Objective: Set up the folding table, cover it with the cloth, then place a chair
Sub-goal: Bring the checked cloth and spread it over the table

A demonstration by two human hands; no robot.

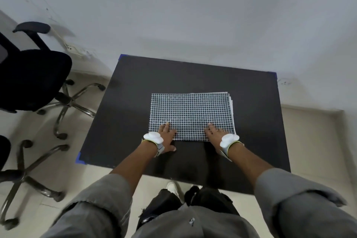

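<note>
1. Surface (125, 112): folding table set up, standing on a pale tiled floor (313, 141) against a white wall (193, 15). The top is a matt black rectangle with blue tape (79, 158) on the corners that can be seen.

2. Office chair (32, 79): off the surface's left edge, well apart from it. It has a black padded seat, a black armrest and a chromed star base on castors. A second chair base (25, 176) of the same kind stands nearer the person, its seat mostly out of view.

3. Cloth (191, 114): lies folded in a flat rectangle at the middle of the surface, its sides roughly parallel to the surface's edges. It is woven in a small dark-and-white check, and the stacked layers show white along its right side.

4. Arms: both reach forward over the near edge, forearms bare, grey sleeves (100, 199) rolled above the elbows.

5. Left hand (167, 134): released, gripping nothing. The fingers lie spread flat on the cloth's near left corner, and the thumb lies on bare surface beside the cloth's near edge.

6. Right hand (214, 132): likewise released, with the fingers flat on the cloth near its near right corner.

7. Wrist units (153, 137): one white rounded device is strapped to each wrist on a grey band.
</note>
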